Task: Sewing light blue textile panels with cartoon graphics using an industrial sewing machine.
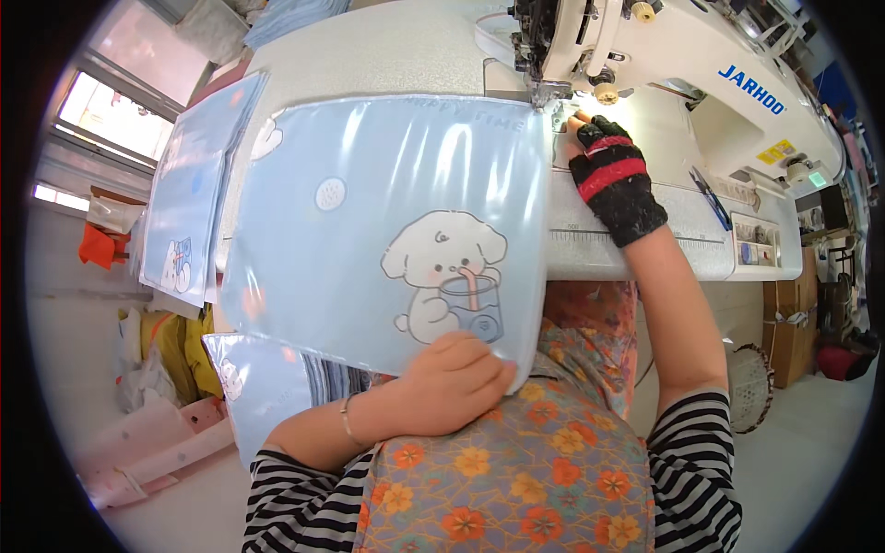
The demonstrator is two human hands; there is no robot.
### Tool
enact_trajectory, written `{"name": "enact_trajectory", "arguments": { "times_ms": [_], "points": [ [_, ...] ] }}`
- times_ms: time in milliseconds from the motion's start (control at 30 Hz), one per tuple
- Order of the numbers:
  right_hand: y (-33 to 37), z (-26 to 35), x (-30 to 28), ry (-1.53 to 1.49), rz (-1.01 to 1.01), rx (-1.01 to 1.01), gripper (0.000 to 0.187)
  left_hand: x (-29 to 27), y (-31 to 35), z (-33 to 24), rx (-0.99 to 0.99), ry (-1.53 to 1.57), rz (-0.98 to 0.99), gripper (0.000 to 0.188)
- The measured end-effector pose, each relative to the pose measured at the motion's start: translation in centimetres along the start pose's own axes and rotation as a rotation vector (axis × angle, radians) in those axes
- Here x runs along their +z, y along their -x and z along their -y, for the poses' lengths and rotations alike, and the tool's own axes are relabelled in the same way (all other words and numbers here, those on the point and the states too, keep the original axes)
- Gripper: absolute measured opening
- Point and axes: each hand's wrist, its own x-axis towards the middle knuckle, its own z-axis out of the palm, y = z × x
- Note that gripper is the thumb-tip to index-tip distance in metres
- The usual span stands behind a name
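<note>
Two hands: left hand [452, 382], right hand [616, 180]. One blue sheet [341, 249] under left hand. One glove [631, 217] on right hand. One bracelet [346, 417] behind left hand. One sewing machine [682, 55] past right hand.

The left hand [458, 382] hides part of the sheet [369, 240]; a glove [629, 214] covers most of the right hand [613, 175]; the top edge crops the machine [714, 78].

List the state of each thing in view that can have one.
Blue panel: spread out, far right corner beside the stitching area.
Left hand: closed on the panel's near edge.
Right hand: in a fingerless glove, near the stitching area; grip unclear.
Sewing machine: stitching area lit.
Panel stack: layered.
Snips: lying down.
Parts tray: uncovered, holding small items.
</note>
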Motion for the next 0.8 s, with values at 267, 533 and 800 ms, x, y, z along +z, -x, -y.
{"name": "enact_trajectory", "arguments": {
  "times_ms": [267,533,800],
  "points": [
    [0.5,1.9,-0.4,-0.281,-0.07,-0.228,0.037,3.2,-0.7,-0.3,-0.062,0.055,0.044,0.032],
    [1.2,2.3,-1.2,-0.456,-0.05,-0.202,0.037,4.3,-3.2,1.0,-0.081,-0.043,-0.059,0.032],
    [1.5,2.4,-2.0,-0.412,-0.019,-0.207,0.039,4.0,-5.6,3.9,-0.256,-0.173,-0.019,0.032]
  ]
}}
